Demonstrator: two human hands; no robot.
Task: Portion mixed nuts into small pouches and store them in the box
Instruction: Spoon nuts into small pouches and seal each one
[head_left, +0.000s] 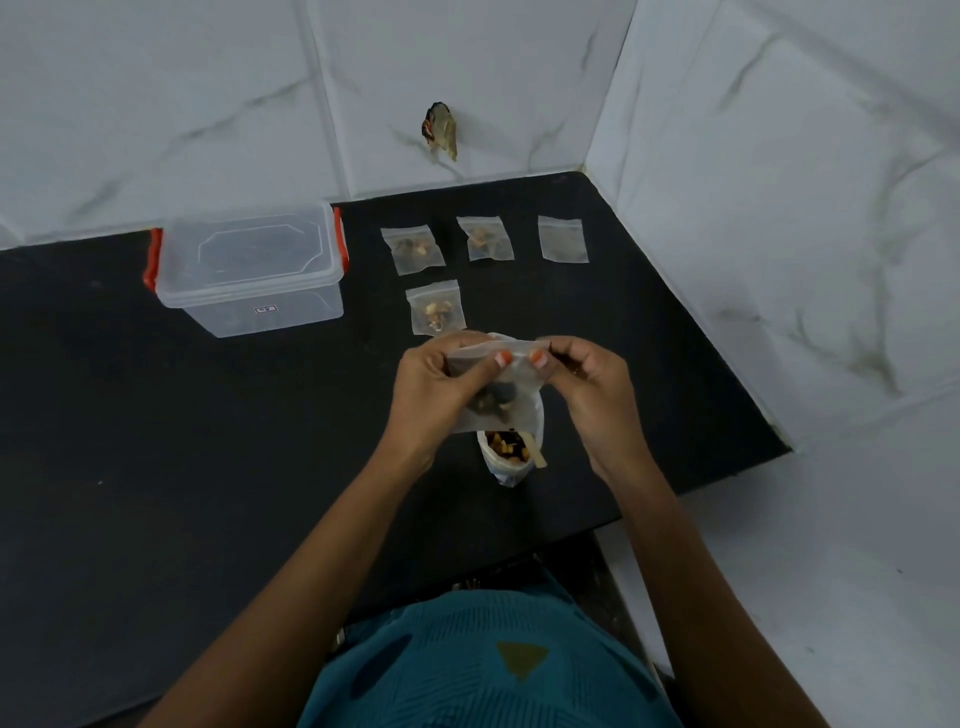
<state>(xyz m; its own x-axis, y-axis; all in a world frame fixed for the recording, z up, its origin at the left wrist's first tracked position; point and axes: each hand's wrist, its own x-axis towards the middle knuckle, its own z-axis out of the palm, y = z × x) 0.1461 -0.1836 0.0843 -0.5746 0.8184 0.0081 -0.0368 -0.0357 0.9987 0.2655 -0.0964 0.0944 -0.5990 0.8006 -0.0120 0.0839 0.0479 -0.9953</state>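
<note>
The black table (208, 441) is carrying the whole job, and the clear box (249, 270) is sitting at its far left with the lid on and the red clips at its sides. I cannot tell whether anything is inside, so the storing step looks not yet begun.

At centre, the left hand (431, 395) and right hand (597, 400) are both pinching the top edge of one small pouch (514, 379), thumbs pressing on the strip. That reads to me as sealing. Dark nuts are showing in its lower half.

Right below it, the open supply bag (511, 452) is standing on the table, with plenty of mixed nuts showing inside.

Beyond the hands, three filled pouches are lying flat: one nearest (436, 307) and two in the back row (414, 250) (485, 239). At the right end of that row one pouch (563, 239) is looking empty.

So I judge it as three portioned, a fourth being closed, one waiting to be filled, then all going into the box.
</note>
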